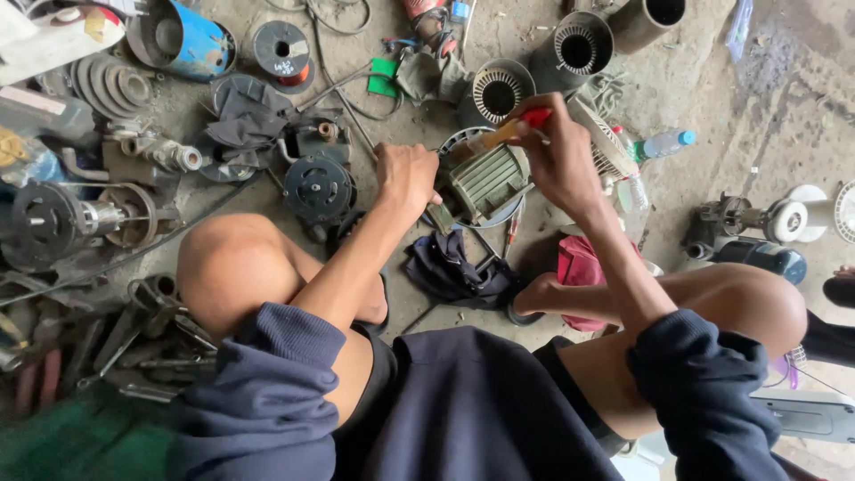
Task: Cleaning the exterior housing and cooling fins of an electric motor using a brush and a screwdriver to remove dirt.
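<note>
I squat over a small green finned electric motor [488, 181] standing on the concrete floor. My left hand [406, 175] is closed on a narrow dark tool [440, 217] that points down at the motor's near left corner. My right hand [554, 153] grips a screwdriver with a red and yellow handle [509, 130], held across the top of the motor. A round wire fan guard lies under the motor.
A dark rag [451, 269] and a red cloth [579, 265] lie between my knees. Motor stators [497, 93], a black motor housing [318, 187], a blue drum [185, 37], a wire spool [280, 49], a plastic bottle [663, 143] and scrap tools [116, 343] crowd the floor.
</note>
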